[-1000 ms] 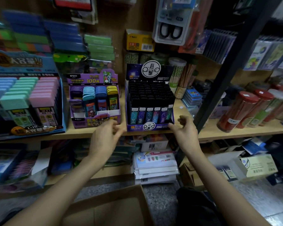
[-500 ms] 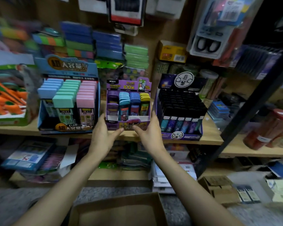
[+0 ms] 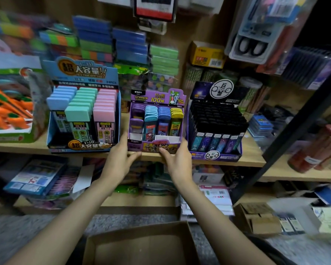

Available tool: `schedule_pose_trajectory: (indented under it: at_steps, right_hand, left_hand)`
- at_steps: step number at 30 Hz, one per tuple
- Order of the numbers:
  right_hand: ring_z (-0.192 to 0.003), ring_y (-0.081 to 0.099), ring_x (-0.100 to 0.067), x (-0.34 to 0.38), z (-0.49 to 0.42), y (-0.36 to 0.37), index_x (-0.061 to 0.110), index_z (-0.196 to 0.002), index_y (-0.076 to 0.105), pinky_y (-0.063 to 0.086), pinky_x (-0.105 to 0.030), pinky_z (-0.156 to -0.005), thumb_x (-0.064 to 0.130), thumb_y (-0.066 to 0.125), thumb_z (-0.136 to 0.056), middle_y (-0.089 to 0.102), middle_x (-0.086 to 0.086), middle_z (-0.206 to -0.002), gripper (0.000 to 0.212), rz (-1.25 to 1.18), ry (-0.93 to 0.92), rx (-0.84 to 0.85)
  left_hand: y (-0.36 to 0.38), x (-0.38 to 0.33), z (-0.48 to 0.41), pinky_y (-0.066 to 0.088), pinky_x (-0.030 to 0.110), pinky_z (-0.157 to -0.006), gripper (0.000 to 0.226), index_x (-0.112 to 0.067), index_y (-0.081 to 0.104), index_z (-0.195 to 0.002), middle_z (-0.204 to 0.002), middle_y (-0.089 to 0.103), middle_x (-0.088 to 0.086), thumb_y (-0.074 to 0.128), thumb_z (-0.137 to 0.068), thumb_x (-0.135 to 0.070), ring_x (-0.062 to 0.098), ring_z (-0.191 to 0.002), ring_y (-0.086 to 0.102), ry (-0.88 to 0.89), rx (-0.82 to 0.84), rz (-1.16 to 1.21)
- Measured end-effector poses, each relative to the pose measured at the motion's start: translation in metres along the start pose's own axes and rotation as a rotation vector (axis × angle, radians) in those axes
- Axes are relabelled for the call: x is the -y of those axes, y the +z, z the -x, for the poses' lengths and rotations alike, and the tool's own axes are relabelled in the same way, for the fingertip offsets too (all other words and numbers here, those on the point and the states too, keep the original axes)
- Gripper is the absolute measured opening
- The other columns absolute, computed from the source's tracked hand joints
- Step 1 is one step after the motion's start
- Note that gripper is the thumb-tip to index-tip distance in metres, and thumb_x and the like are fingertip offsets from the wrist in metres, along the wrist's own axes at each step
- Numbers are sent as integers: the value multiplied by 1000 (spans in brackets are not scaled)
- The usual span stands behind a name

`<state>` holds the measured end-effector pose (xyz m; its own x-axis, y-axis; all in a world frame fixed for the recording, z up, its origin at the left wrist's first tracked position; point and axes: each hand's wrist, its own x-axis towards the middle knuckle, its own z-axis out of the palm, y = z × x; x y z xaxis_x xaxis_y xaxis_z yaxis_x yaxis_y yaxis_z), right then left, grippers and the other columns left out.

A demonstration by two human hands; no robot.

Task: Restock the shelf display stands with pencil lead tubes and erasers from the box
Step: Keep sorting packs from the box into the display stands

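Purple display stand (image 3: 157,145) sat on the wooden shelf (image 3: 253,152), at its front edge, between a blue stand (image 3: 80,73) to the left and a black stand (image 3: 216,156) to the right. Header card purple, printed "100". Four columns of flat lead tubes inside: purple (image 3: 137,116), teal (image 3: 151,119), blue (image 3: 163,118), yellow (image 3: 176,118), rounded caps up. The purple column stood a little lower at the front.

Left hand (image 3: 120,161) gripped the stand's lower left front corner, thumb laid along the front panel, fingers (image 3: 125,137) up the left wall. Right hand (image 3: 177,163) gripped the lower right front corner the same way, thumb on the front, fingers up the right wall.

Blue stand held three rows of larger tubes capped pale blue, green and pink. Black stand held ranks of black-capped tubes. Below, near the camera, an open cardboard box (image 3: 138,233) showed its brown inside.
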<state>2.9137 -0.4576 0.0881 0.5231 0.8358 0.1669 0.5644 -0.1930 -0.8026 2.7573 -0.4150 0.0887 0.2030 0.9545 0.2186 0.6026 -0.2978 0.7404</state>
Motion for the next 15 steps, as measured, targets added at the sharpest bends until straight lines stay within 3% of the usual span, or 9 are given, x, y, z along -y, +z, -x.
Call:
schedule_pose_trajectory:
  at_steps: [2,7,11,13,15]
  right_hand:
    - [-108,60,-25,-1,4,-2,9,-136,35,43,-22,-74,37,69,-82,61,-10,-122,70,28,-21,-10]
    - [-103,62,-26,-3,10,-6,10,-134,37,48,-28,-76,37,68,-83,65,-10,-113,66,50,-45,12]
    - [-119,54,-25,2,10,-16,8,-140,32,45,-28,-90,34,65,-86,56,-9,-129,68,-5,-33,87]
    - [-128,44,-20,8,14,-23,8,-143,29,34,-21,-102,28,61,-90,47,-6,-140,65,3,-134,38]
    - [-124,43,-19,17,16,-32,5,-137,38,28,-14,-99,17,55,-93,47,-7,-134,49,49,-333,-113]
  left_hand:
    - [-2,3,5,49,39,-95,81,-21,20,-148,-125,61,8,69,-84,-17,25,-111,60,30,-8,-37]
    - [-2,0,11,50,38,-92,72,-18,25,-146,-121,63,11,64,-87,-14,25,-108,61,31,-68,-62]
    - [-6,-6,18,46,37,-98,70,-15,25,-147,-134,54,9,63,-88,-21,25,-118,55,20,-59,-47]
    - [-13,-15,18,46,34,-95,61,-9,34,-141,-134,53,9,61,-89,-25,24,-118,54,91,-181,-78]
    - [-20,-26,18,45,28,-81,35,-3,51,-120,-114,58,11,59,-89,-19,25,-103,58,263,-349,-151]
